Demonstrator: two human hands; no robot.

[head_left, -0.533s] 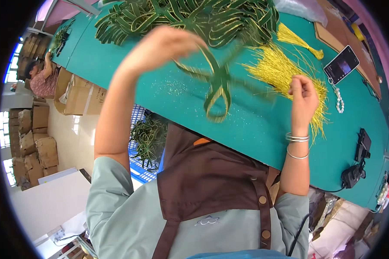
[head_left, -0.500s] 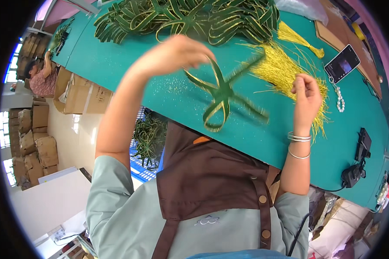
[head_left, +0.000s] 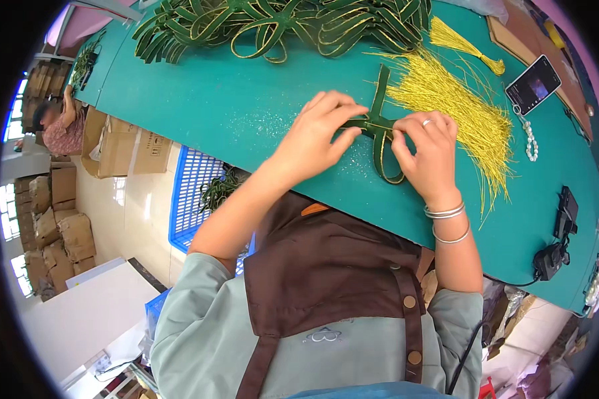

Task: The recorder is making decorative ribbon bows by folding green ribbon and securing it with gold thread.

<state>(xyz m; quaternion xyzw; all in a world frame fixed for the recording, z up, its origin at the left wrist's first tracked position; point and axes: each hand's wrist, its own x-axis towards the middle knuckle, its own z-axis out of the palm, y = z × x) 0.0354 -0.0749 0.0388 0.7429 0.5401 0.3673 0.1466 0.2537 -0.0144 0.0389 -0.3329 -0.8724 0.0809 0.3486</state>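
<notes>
A dark green ribbon bow with gold edges (head_left: 379, 96) lies on the green table in front of me. One loop points away from me and another toward me. My left hand (head_left: 321, 136) pinches the bow's left side between thumb and fingers. At its right side my right hand (head_left: 427, 149) is closed, fingertips close to the centre, covering the loop there. A thin gold line crosses the bow's middle between my hands; I cannot tell whether it is a separate strand. Beside my right hand, yellow-gold strands (head_left: 469, 123) are spread out.
A heap of similar green bows (head_left: 273, 26) lines the far edge. Farther right are a tied gold bundle (head_left: 469, 46), a phone (head_left: 532, 86) with a beaded strap and a black device (head_left: 556, 256). A blue crate (head_left: 196, 193) stands below the table; a person (head_left: 63, 126) sits far left.
My left hand has come down and right with the bow, which now rests on the table. My right hand has moved left from the gold strands to the bow.
</notes>
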